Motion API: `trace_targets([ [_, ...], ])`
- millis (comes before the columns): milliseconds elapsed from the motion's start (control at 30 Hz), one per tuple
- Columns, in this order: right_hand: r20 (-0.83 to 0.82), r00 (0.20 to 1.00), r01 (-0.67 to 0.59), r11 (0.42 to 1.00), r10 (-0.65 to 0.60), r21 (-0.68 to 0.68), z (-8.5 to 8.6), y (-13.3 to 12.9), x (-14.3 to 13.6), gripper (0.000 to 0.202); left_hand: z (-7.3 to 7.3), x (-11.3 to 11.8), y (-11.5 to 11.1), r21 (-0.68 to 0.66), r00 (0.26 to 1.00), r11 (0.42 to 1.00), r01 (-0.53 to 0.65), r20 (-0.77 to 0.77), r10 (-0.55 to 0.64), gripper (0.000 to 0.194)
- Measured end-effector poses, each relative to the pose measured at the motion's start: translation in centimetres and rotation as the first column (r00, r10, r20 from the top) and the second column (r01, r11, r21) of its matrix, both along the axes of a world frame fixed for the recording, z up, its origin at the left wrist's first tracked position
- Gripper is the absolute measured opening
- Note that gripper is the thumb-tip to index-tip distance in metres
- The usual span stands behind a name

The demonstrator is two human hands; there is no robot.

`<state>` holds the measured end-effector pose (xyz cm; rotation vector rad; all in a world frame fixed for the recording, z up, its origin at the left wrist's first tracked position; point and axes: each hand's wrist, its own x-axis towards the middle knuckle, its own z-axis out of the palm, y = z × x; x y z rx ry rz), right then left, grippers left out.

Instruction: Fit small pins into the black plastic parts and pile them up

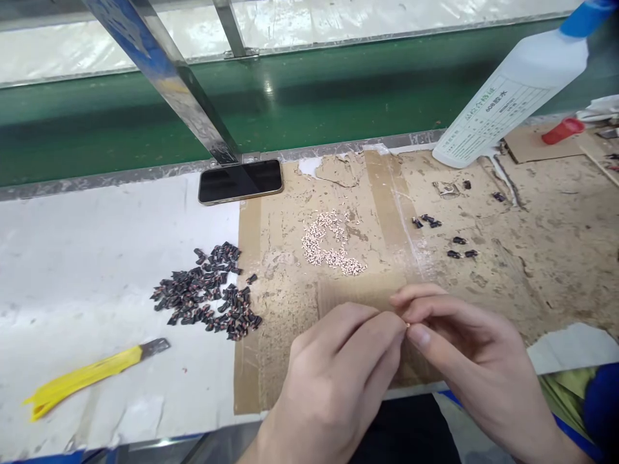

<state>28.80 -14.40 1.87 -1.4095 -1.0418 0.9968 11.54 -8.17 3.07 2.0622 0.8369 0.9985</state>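
My left hand [338, 374] and my right hand [476, 361] meet at the fingertips over the front of the cardboard. Between the fingertips shows a tiny copper-coloured speck; what else they pinch is hidden. Beyond my hands lies a scatter of small copper-coloured pieces [322, 248]. A pile of small black parts [207, 290] with copper-coloured bits sits to the left, partly on the white sheet. Several more black parts [459, 240] rest on the cardboard behind my right hand.
A black phone [240, 182] lies by the metal post [181, 96]. A yellow-handled blade tool [97, 372] is at the left. A tilted white bottle [512, 90] with a blue cap stands at the back right, near a red cap [563, 130]. Green belt [314, 90] runs behind.
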Motion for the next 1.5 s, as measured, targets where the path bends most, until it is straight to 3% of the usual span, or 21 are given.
trace_targets([
  [267,0.287,0.958,-0.025,0.999,0.013,0.037,0.0,-1.0,0.8,0.009,-1.0,-1.0,-1.3,-0.212,0.986,0.968,-0.135,0.064,0.152,0.021],
  [400,0.520,0.851,-0.107,0.994,0.070,0.040,-0.2,-1.7,0.9,0.011,-1.6,-2.3,-1.8,-0.259,0.969,0.949,-0.182,0.117,0.218,0.020],
  [600,0.724,0.676,-0.263,0.963,0.139,0.061,-0.7,-1.8,0.2,0.020,-2.1,-4.1,-2.3,-0.439,0.919,0.849,-0.295,0.112,0.377,0.024],
  [833,0.799,0.590,-0.299,0.950,0.112,0.087,-0.6,-2.0,0.4,0.029,-3.1,-4.9,-3.3,-0.489,0.890,0.796,-0.357,0.080,0.448,0.027],
  [1000,0.814,0.570,-0.321,0.942,0.112,0.096,-0.4,-1.7,0.2,0.028,-3.1,-5.0,-3.3,-0.532,0.906,0.808,-0.253,0.163,0.391,0.025],
  [1133,0.817,0.564,-0.327,0.941,0.119,0.089,-0.5,-1.6,0.1,0.030,-2.8,-5.2,-3.3,-0.550,0.913,0.798,-0.247,0.144,0.382,0.023],
  [1233,0.801,0.586,-0.315,0.945,0.124,0.085,-0.2,-1.8,0.0,0.030,-2.3,-5.2,-3.1,-0.583,0.906,0.768,-0.265,0.122,0.405,0.024],
  [1333,0.709,0.694,-0.230,0.972,0.128,0.050,0.5,-2.1,0.0,0.024,-1.8,-4.6,-2.9,-0.688,0.886,0.690,-0.224,0.152,0.439,0.021],
  [1500,0.286,0.952,-0.085,0.991,0.112,-0.104,1.5,-2.4,0.4,0.011,-1.2,-2.5,-2.8,-0.862,0.884,0.500,0.083,0.294,0.362,0.018],
])
